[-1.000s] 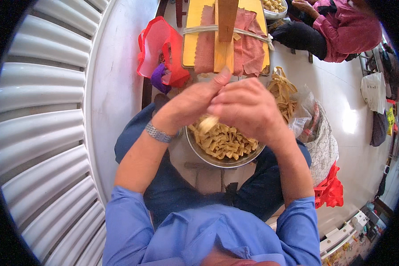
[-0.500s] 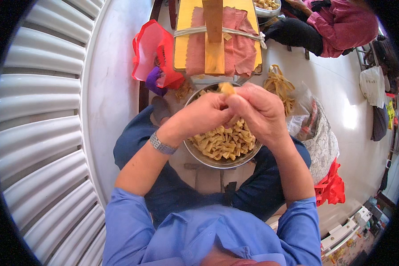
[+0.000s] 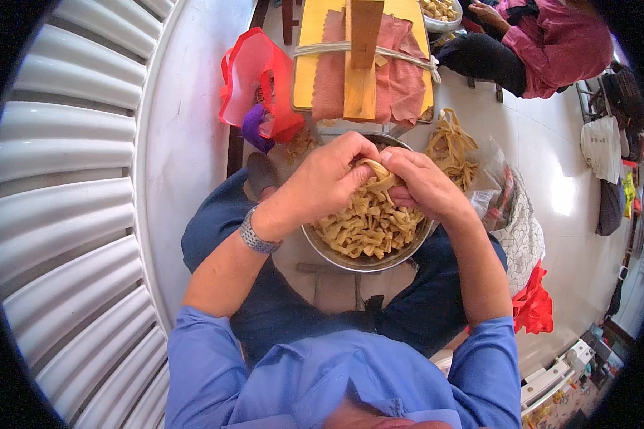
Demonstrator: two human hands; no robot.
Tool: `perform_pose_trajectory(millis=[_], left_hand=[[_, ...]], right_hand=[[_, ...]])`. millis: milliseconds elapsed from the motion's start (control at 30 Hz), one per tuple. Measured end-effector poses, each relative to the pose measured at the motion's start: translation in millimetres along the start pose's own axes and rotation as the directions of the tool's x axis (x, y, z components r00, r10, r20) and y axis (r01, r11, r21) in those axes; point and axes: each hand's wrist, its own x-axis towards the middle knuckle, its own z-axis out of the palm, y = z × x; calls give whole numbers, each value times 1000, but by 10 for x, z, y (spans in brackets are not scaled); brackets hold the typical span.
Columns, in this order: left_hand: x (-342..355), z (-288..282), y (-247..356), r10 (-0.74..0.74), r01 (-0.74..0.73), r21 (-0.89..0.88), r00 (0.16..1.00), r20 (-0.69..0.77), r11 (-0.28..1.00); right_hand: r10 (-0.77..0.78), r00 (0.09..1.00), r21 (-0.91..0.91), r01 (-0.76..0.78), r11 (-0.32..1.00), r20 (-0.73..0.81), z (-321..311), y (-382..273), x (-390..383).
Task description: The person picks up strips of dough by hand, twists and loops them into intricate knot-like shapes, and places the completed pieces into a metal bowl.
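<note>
Both hands meet over the far side of a round metal bowl (image 3: 371, 269) between my knees. A pile of short tan knotted-looking pieces (image 3: 365, 230) fills it. My left hand (image 3: 329, 175), with a metal watch on its wrist, pinches a pale tan flat strip (image 3: 376, 170). From the other side my right hand (image 3: 423, 181) grips the same strip, which bends in a loop between the fingers. Some of the fingertips are hidden behind it. A bundle of long tan strips (image 3: 451, 139) lies on the floor right of the bowl.
Beyond the bowl stands a yellow bench (image 3: 311, 28) with a pink cloth (image 3: 401, 86), a wooden bar and a cord. A red bag (image 3: 240, 82) sits to its left. White radiator (image 3: 64, 193) lines the left. Another person (image 3: 551, 50) sits far right beside a bowl (image 3: 442, 21).
My hands have come apart slightly and lowered toward the bowl. The strip, earlier showing as a small tip above the fingers, now shows as a loop between them. The view has shifted slightly.
</note>
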Motion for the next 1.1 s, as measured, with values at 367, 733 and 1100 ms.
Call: perform_pose_trajectory(millis=[367, 733, 1100], left_hand=[[-71, -120, 119, -61, 159, -782, 986, 154, 602], [-12, 126, -20, 266, -266, 20, 949, -168, 964], [-115, -251, 5, -139, 186, -232, 969, 205, 955]], right_hand=[[-593, 805, -570, 481, 666, -13, 66, -132, -45], [-240, 969, -58, 243, 968, 49, 190, -4, -22], [-383, 923, -464, 325, 824, -35, 9, -80, -124]])
